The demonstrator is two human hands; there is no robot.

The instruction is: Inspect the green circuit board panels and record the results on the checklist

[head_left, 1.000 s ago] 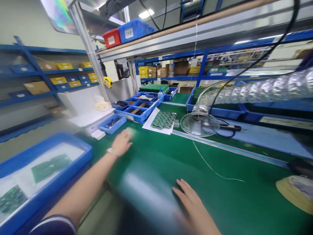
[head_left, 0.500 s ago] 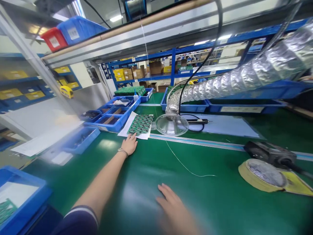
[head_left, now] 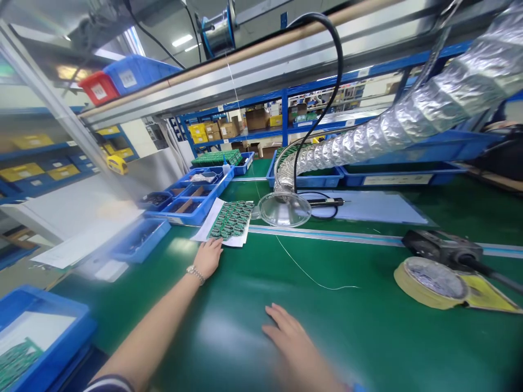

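Observation:
My left hand (head_left: 208, 258) lies flat with outstretched fingers, its fingertips on the near edge of a group of green circuit boards (head_left: 232, 218). Under the boards is a white paper sheet (head_left: 200, 233). The thumb's underside and any contact beneath the fingers are hidden. My right hand (head_left: 289, 338) is over the near part of the green table mat (head_left: 245, 294), fingers apart and holding nothing; its wrist side is blurred. Beyond it a thin solder wire (head_left: 304, 271) curves across the mat. A clear funnel-shaped hood (head_left: 285, 209) stands right of the boards.
A silver duct (head_left: 392, 122) runs to the hood, beside a black soldering iron (head_left: 326, 202). To the right sit a yellow-rimmed round tin (head_left: 429, 283) and a dark holder (head_left: 441, 248). Blue compartment trays (head_left: 196, 218) stand back left; a blue bin (head_left: 77, 321) is near left.
The paper with the circuit boards has slid a little towards me, along with my left hand. My right hand stays nearly in place. The view has tilted slightly.

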